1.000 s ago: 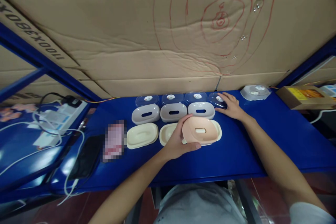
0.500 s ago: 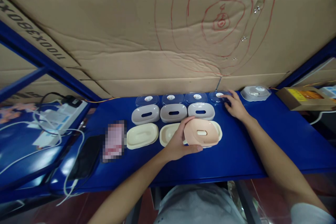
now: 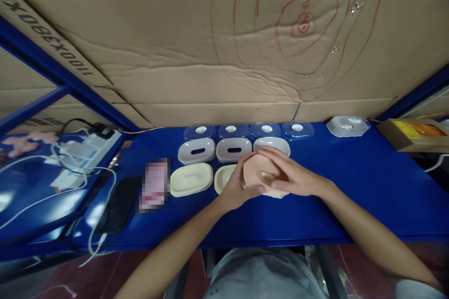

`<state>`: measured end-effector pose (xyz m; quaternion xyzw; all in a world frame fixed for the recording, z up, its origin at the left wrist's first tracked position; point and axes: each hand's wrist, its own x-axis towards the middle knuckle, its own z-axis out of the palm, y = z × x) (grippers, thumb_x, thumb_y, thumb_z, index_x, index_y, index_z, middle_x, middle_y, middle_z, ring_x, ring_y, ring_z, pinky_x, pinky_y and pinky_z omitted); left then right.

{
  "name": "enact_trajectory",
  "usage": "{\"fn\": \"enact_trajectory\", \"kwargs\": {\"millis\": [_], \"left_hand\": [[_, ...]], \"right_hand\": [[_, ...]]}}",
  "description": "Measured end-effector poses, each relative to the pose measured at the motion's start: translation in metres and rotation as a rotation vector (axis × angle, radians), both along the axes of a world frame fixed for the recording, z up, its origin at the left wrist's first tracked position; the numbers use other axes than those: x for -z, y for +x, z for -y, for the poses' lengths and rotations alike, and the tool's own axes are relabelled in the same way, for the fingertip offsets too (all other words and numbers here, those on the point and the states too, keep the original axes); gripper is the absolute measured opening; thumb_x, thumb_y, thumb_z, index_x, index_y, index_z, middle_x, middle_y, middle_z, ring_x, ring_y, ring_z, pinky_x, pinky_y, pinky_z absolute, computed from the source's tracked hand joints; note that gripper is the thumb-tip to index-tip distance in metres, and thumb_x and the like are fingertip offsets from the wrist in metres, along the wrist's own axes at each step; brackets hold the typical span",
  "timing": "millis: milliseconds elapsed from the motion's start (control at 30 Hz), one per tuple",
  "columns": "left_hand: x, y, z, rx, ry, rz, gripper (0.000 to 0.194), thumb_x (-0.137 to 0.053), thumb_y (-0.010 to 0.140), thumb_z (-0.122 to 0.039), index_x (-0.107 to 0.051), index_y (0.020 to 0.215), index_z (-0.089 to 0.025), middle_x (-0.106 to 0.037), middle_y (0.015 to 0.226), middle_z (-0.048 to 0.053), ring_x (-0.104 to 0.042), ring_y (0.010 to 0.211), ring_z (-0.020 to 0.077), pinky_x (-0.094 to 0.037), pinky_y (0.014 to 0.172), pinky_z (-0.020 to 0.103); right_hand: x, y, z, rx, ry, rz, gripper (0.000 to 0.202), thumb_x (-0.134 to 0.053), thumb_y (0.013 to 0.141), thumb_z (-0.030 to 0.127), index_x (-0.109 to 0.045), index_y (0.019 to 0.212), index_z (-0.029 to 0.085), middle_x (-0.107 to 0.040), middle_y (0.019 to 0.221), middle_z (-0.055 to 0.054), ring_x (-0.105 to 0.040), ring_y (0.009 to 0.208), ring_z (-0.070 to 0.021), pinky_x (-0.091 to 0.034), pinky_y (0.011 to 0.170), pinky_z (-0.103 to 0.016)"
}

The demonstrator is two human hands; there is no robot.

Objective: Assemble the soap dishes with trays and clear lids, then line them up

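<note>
A pink oval shell with a slot (image 3: 257,170) is held between both hands near the table's middle. My left hand (image 3: 238,187) grips its left side, and my right hand (image 3: 296,175) wraps over its right side. Cream oval trays (image 3: 191,179) lie to the left, one partly behind my left hand (image 3: 221,178). Behind them stand grey slotted shells (image 3: 233,149) in a row. Farther back is a row of clear lids (image 3: 298,130) with round stickers. Whatever lies under the pink shell is mostly hidden.
A closed grey case (image 3: 348,126) and a cardboard box (image 3: 414,134) are at the back right. On the left are a blurred-out pink item (image 3: 154,186), a black phone (image 3: 117,204), white cables and a power strip (image 3: 87,159). Cardboard (image 3: 157,46) stands behind the table.
My right hand has moved from the rightmost clear lid to the pink shell and taken hold of its right side. The pink shell is now tilted. The view has shifted slightly.
</note>
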<state>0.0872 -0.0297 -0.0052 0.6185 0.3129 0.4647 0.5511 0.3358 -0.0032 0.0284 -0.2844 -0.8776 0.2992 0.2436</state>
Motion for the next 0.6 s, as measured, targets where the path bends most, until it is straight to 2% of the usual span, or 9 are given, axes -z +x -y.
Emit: {"fn": "enact_trajectory", "kwargs": {"millis": [67,167,300,400,500,600], "left_hand": [[0.0,0.002,0.001,-0.01,-0.016,0.005,0.096,-0.091,0.077,-0.065,-0.046,0.153,-0.026,-0.054,0.159,0.015,-0.052,0.146,0.0388,-0.045,0.122,0.053],[0.002,0.004,-0.001,-0.036,-0.072,0.027,0.097,-0.09,0.078,-0.067,-0.046,0.153,-0.025,-0.055,0.157,0.016,-0.056,0.143,0.0381,-0.049,0.119,0.051],[0.004,0.003,-0.004,-0.04,-0.125,0.046,0.095,-0.088,0.079,-0.069,-0.046,0.152,-0.024,-0.059,0.152,0.015,-0.058,0.141,0.0377,-0.051,0.117,0.051],[0.001,0.0,-0.003,-0.037,-0.076,0.034,0.097,-0.088,0.079,-0.067,-0.046,0.155,-0.025,-0.056,0.156,0.015,-0.053,0.146,0.0389,-0.046,0.122,0.052],[-0.004,-0.003,-0.001,-0.03,-0.043,0.031,0.096,-0.091,0.08,-0.059,-0.045,0.158,-0.026,-0.056,0.158,0.014,-0.052,0.147,0.038,-0.044,0.123,0.052],[-0.006,-0.003,0.0,0.003,-0.052,0.065,0.093,-0.092,0.081,-0.053,-0.045,0.156,-0.027,-0.057,0.158,0.015,-0.056,0.145,0.0359,-0.046,0.122,0.052]], "right_hand": [[0.003,-0.001,0.003,0.009,-0.001,0.007,0.101,-0.074,0.096,0.063,-0.016,0.175,0.037,-0.024,0.181,-0.011,-0.028,0.166,-0.0368,-0.037,0.13,-0.06],[0.005,-0.003,0.005,0.04,0.023,0.003,0.109,-0.08,0.09,0.063,-0.016,0.175,0.037,-0.032,0.177,-0.014,-0.034,0.163,-0.0381,-0.039,0.129,-0.061],[0.003,-0.005,0.004,0.079,0.052,-0.095,0.09,-0.077,0.096,0.055,-0.03,0.17,0.036,-0.049,0.166,-0.014,-0.049,0.153,-0.0359,-0.045,0.124,-0.059],[-0.002,-0.002,-0.001,0.116,0.025,-0.211,0.067,-0.067,0.102,0.057,-0.044,0.162,0.036,-0.056,0.16,-0.012,-0.056,0.147,-0.034,-0.048,0.121,-0.056],[-0.011,0.013,-0.008,0.184,0.043,-0.273,0.055,-0.057,0.106,0.058,-0.049,0.156,0.037,-0.055,0.158,-0.01,-0.053,0.149,-0.0329,-0.046,0.123,-0.055],[-0.02,0.044,-0.017,0.298,0.121,-0.069,0.064,-0.069,0.098,0.058,-0.048,0.154,0.035,-0.047,0.165,-0.011,-0.042,0.158,-0.036,-0.04,0.127,-0.058]]}}
